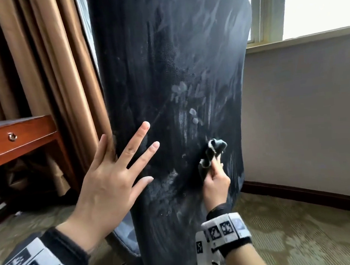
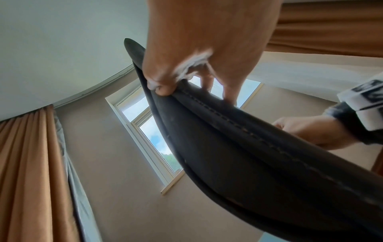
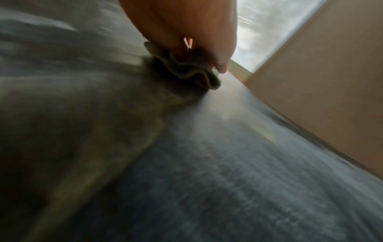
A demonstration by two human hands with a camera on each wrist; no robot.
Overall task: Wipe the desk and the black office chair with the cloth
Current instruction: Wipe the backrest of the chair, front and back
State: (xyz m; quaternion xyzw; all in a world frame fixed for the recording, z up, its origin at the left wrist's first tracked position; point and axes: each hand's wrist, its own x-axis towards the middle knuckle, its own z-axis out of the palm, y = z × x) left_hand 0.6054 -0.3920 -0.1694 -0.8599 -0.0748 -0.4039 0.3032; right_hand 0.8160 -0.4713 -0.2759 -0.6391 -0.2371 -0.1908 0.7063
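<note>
Far left there's the reddish-brown wooden desk (image 1: 19, 139) w/ a small round metal drawer pull, and long brown curtains (image 1: 47, 68) hanging behind it. Can't tell from here if the desk's been wiped at all.

Next over, the left hand (image 1: 109, 178) is flat on the tall black leather back of the office chair (image 1: 165, 71), fingers straight and spread, thumb hooked over the left edge seam (left wrist cam shows that pretty clearly). It's bracing, not grabbing. Risk imo: what shows at the bottom of the frame looks like a swivel/wheeled base, so if the scrubbing side pushes harder than the flat palm holds, the back could twist or roll toward the curtains and desk. A spread palm on slick leather also slips easy.

Middle of the backrest is covered w/ whitish streaks and smudges, esp. mid-height and low down. Prob means dust is getting smeared around, not lifted.

Right side: the right hand (image 1: 216, 183) has its fingers curled tight round a small crumpled dark grey cloth (image 1: 212, 152), pressed on the lower right of the backrest. It's bunched into a wad so little fabric touches, easy to miss strips near the edge. Right wrist cam is blurry, so fine contact detail is a no-go. Beyond that, grey wall and window (image 1: 316, 4).
</note>
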